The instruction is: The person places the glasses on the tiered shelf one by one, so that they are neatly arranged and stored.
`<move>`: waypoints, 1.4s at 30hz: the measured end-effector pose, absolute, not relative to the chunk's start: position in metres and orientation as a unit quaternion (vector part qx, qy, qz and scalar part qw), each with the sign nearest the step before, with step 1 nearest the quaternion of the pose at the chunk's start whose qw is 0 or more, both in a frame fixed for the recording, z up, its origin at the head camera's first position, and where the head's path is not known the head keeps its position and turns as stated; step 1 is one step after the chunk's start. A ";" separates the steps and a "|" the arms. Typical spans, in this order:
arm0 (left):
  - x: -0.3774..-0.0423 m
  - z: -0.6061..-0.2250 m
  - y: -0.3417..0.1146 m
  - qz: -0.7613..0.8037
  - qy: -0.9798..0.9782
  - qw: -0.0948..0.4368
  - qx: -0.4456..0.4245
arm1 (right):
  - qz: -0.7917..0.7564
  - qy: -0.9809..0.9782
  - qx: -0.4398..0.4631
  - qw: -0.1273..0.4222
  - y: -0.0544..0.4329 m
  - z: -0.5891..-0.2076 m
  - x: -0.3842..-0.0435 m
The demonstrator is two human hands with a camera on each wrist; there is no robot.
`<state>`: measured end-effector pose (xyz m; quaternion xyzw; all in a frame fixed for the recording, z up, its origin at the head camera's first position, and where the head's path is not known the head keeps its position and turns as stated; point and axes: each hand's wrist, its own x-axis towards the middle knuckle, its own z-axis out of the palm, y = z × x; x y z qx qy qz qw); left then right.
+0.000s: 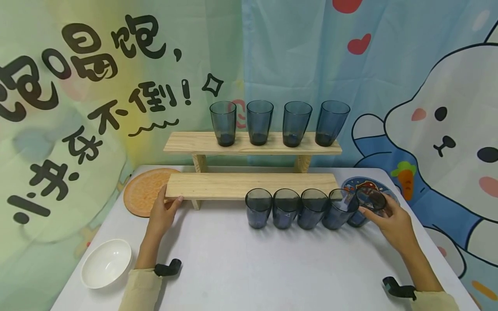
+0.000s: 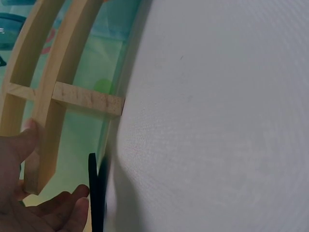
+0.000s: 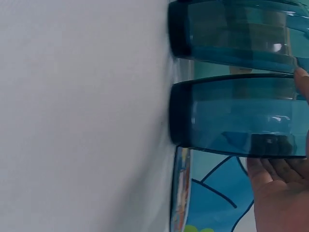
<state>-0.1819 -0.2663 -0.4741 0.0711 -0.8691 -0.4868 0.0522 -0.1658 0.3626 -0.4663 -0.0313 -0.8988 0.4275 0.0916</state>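
Observation:
At the right end of a row of blue-tinted glasses, my right hand (image 1: pixel 394 222) grips the last glass (image 1: pixel 370 198) near its rim, thumb on one side and fingers on the other. In the right wrist view that glass (image 3: pixel 231 116) stands upright, its base at the tabletop, beside a neighbouring glass (image 3: pixel 231 36). Several more glasses (image 1: pixel 286 209) continue the row to the left, in front of the lower shelf. My left hand (image 1: pixel 161 214) holds the left end of the lower board of a two-step wooden shelf (image 1: pixel 249 185); the left wrist view shows the thumb against the board (image 2: pixel 41 159).
Several matching glasses (image 1: pixel 258 123) line the upper board (image 1: pixel 183 142). An orange round mat (image 1: pixel 142 194) lies behind my left hand, and a white bowl (image 1: pixel 106 263) sits at the left edge. A patterned blue plate (image 1: pixel 352 182) is partly hidden behind the right glasses. A printed curtain (image 1: pixel 280 43) hangs behind.

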 end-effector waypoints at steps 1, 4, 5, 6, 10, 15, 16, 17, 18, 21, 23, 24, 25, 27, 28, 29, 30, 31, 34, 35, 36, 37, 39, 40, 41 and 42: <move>-0.182 -0.474 -0.266 -0.487 -0.869 0.053 0.071 | 0.426 -0.900 -0.033 0.092 0.362 -0.465 -0.166; -0.182 -0.475 -0.267 -0.489 -0.868 0.054 0.069 | 0.416 -0.904 -0.035 0.094 0.362 -0.462 -0.166; -0.182 -0.475 -0.267 -0.490 -0.867 0.055 0.069 | 0.414 -0.904 -0.033 0.096 0.363 -0.460 -0.166; -0.182 -0.475 -0.267 -0.490 -0.867 0.055 0.069 | 0.412 -0.905 -0.031 0.099 0.363 -0.458 -0.167; -0.182 -0.475 -0.267 -0.490 -0.867 0.054 0.071 | 0.408 -0.907 -0.035 0.102 0.363 -0.445 -0.167; -0.182 -0.474 -0.266 -0.488 -0.868 0.050 0.072 | 0.408 -0.905 -0.035 0.119 0.362 -0.417 -0.168; -0.182 -0.474 -0.266 -0.488 -0.868 0.050 0.071 | 0.410 -0.903 -0.032 0.124 0.362 -0.410 -0.169; -0.182 -0.474 -0.266 -0.488 -0.869 0.051 0.071 | 0.408 -0.903 -0.027 0.132 0.361 -0.403 -0.171; -0.182 -0.474 -0.266 -0.488 -0.868 0.051 0.070 | 0.406 -0.903 -0.022 0.139 0.359 -0.396 -0.172; -0.182 -0.474 -0.266 -0.488 -0.868 0.053 0.068 | 0.401 -0.903 -0.002 0.158 0.355 -0.375 -0.178; -0.183 -0.474 -0.266 -0.487 -0.869 0.054 0.069 | 0.393 -0.904 0.009 0.165 0.351 -0.362 -0.182; -0.183 -0.475 -0.266 -0.487 -0.869 0.053 0.069 | 0.393 -0.905 0.013 0.162 0.348 -0.356 -0.184; -0.183 -0.474 -0.266 -0.484 -0.870 0.054 0.069 | 0.395 -0.905 0.018 0.160 0.344 -0.350 -0.186; -0.183 -0.475 -0.265 -0.485 -0.870 0.054 0.070 | 0.398 -0.904 0.031 0.155 0.336 -0.341 -0.191; -0.183 -0.475 -0.265 -0.484 -0.870 0.053 0.070 | 0.399 -0.904 0.037 0.151 0.330 -0.337 -0.193; -0.183 -0.475 -0.266 -0.485 -0.870 0.053 0.070 | 0.403 -0.902 0.046 0.148 0.324 -0.333 -0.195; -0.183 -0.475 -0.266 -0.485 -0.870 0.052 0.069 | 0.408 -0.900 0.054 0.143 0.317 -0.330 -0.196; -0.183 -0.475 -0.266 -0.486 -0.870 0.053 0.068 | 0.411 -0.898 0.064 0.142 0.310 -0.328 -0.198; -0.183 -0.475 -0.267 -0.488 -0.868 0.054 0.068 | 0.424 -0.894 0.085 0.122 0.284 -0.320 -0.203; -0.183 -0.475 -0.267 -0.489 -0.868 0.055 0.067 | 0.430 -0.891 0.093 0.114 0.275 -0.319 -0.204; -0.183 -0.475 -0.267 -0.489 -0.868 0.056 0.067 | 0.439 -0.887 0.101 0.105 0.265 -0.317 -0.206; -0.182 -0.475 -0.267 -0.490 -0.867 0.056 0.066 | 0.446 -0.883 0.108 0.096 0.255 -0.315 -0.208; -0.182 -0.475 -0.267 -0.491 -0.867 0.054 0.066 | 0.460 -0.875 0.126 0.079 0.235 -0.313 -0.211; -0.182 -0.475 -0.266 -0.491 -0.867 0.053 0.067 | 0.469 -0.870 0.135 0.072 0.225 -0.312 -0.214; -0.182 -0.474 -0.266 -0.490 -0.867 0.053 0.066 | 0.479 -0.863 0.146 0.064 0.215 -0.312 -0.216; -0.182 -0.473 -0.266 -0.490 -0.868 0.052 0.067 | 0.488 -0.857 0.155 0.057 0.205 -0.311 -0.219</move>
